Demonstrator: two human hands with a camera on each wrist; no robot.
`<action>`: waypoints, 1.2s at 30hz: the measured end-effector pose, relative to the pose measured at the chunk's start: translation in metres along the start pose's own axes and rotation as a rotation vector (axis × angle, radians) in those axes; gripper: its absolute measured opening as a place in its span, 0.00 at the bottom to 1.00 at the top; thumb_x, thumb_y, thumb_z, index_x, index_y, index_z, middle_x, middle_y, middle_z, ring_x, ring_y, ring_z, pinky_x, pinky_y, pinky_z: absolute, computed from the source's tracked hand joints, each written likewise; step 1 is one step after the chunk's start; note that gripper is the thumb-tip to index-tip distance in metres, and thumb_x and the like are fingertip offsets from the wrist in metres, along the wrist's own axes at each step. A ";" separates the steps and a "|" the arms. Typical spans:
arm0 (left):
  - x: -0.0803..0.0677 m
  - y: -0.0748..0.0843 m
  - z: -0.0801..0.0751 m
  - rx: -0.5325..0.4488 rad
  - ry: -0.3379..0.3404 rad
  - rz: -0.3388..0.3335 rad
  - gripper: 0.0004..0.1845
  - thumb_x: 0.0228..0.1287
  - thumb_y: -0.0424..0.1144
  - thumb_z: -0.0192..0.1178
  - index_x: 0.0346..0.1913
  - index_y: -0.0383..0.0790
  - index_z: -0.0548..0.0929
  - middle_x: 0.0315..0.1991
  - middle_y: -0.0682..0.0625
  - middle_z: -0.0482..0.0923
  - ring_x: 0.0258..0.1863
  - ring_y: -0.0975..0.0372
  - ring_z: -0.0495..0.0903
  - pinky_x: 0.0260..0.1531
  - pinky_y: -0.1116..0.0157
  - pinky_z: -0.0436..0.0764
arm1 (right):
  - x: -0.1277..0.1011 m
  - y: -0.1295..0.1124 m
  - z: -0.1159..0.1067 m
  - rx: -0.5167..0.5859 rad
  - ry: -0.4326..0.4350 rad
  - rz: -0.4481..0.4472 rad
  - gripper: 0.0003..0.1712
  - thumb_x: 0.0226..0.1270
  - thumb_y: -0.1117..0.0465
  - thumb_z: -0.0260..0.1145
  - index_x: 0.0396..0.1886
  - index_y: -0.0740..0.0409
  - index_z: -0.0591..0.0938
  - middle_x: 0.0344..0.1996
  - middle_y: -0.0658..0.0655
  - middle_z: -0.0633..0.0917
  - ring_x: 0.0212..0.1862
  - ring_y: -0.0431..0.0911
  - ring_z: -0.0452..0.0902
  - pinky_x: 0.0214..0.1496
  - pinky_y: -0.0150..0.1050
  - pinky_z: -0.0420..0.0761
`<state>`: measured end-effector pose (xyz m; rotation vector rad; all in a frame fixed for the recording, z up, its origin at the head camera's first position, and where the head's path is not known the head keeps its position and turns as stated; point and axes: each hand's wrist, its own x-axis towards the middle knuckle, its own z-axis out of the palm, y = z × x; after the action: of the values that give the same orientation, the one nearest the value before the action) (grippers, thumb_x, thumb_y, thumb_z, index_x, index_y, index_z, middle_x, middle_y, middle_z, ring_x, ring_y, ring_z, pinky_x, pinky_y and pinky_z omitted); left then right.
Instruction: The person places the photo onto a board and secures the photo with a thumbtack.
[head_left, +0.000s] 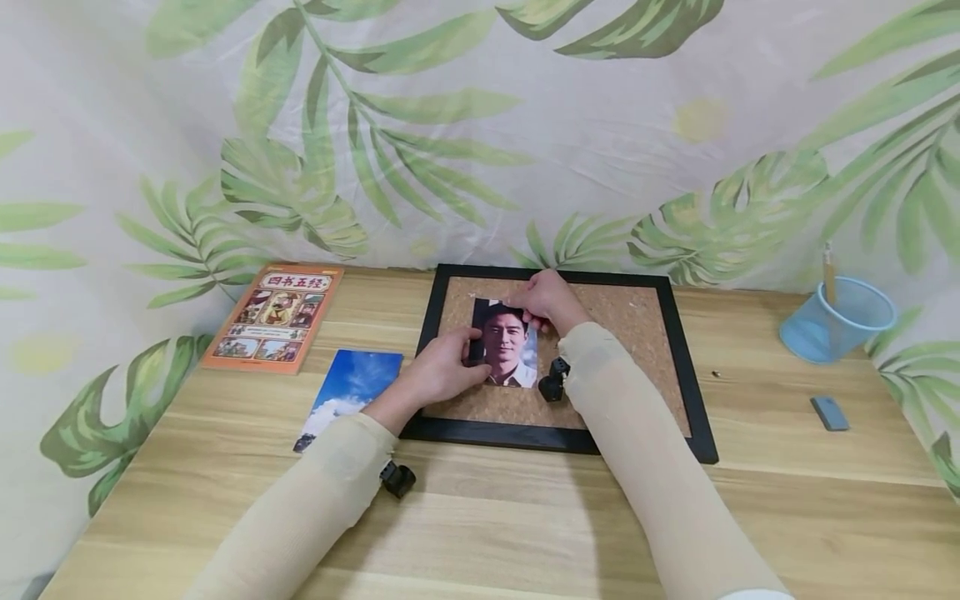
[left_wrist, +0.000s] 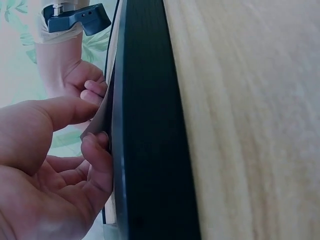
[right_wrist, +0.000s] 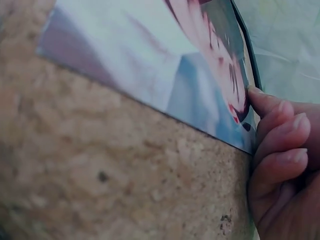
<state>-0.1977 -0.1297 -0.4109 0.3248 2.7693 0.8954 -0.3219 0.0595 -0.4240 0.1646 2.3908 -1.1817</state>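
A portrait photo lies over the cork board, which has a black frame. My left hand pinches the photo's left side between thumb and fingers; in the left wrist view, that edge of the photo curls up off the board. At the photo's top right corner, my right hand grips the edge with its fingertips. One fingertip meets the top edge in the right wrist view, the other fingers folded beside it. Whatever sits behind these fingers is hidden.
A sky photo lies left of the board, partly under my left forearm. Behind it is an orange book. To the right stand a blue mesh cup with a pencil, a grey eraser and a tiny dark object.
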 end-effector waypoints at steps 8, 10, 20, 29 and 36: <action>0.000 0.000 -0.002 0.007 -0.016 -0.006 0.33 0.60 0.48 0.63 0.66 0.37 0.69 0.28 0.48 0.72 0.22 0.59 0.69 0.21 0.64 0.67 | 0.002 0.000 0.003 0.009 0.031 -0.011 0.18 0.58 0.49 0.71 0.33 0.57 0.76 0.12 0.51 0.77 0.11 0.42 0.69 0.13 0.36 0.70; 0.000 0.000 -0.002 0.004 -0.015 -0.011 0.33 0.60 0.49 0.63 0.65 0.37 0.69 0.27 0.48 0.72 0.22 0.59 0.69 0.21 0.64 0.67 | 0.003 0.001 0.004 0.023 0.037 -0.019 0.18 0.57 0.49 0.72 0.34 0.56 0.76 0.12 0.51 0.77 0.11 0.42 0.69 0.13 0.36 0.70; 0.004 0.000 -0.003 -0.006 -0.032 -0.004 0.34 0.61 0.49 0.63 0.66 0.36 0.68 0.26 0.49 0.72 0.20 0.60 0.68 0.20 0.64 0.66 | 0.005 0.005 0.004 0.104 0.062 -0.062 0.15 0.58 0.54 0.72 0.38 0.55 0.76 0.12 0.52 0.76 0.10 0.42 0.67 0.11 0.35 0.68; 0.001 0.002 -0.007 0.071 -0.040 -0.005 0.35 0.64 0.52 0.58 0.69 0.36 0.64 0.29 0.49 0.79 0.24 0.61 0.75 0.25 0.63 0.73 | -0.001 0.010 -0.002 0.161 0.022 -0.125 0.14 0.62 0.55 0.69 0.42 0.57 0.77 0.14 0.54 0.78 0.10 0.42 0.68 0.10 0.35 0.69; -0.009 -0.003 -0.021 0.039 -0.036 -0.035 0.35 0.67 0.50 0.55 0.71 0.37 0.59 0.22 0.50 0.77 0.15 0.59 0.73 0.17 0.61 0.72 | -0.016 0.012 -0.009 0.258 -0.066 -0.246 0.15 0.64 0.58 0.66 0.47 0.59 0.77 0.23 0.62 0.83 0.12 0.44 0.71 0.12 0.37 0.73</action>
<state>-0.1951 -0.1461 -0.3943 0.2953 2.7536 0.8202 -0.3073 0.0759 -0.4204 -0.0890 2.2414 -1.5816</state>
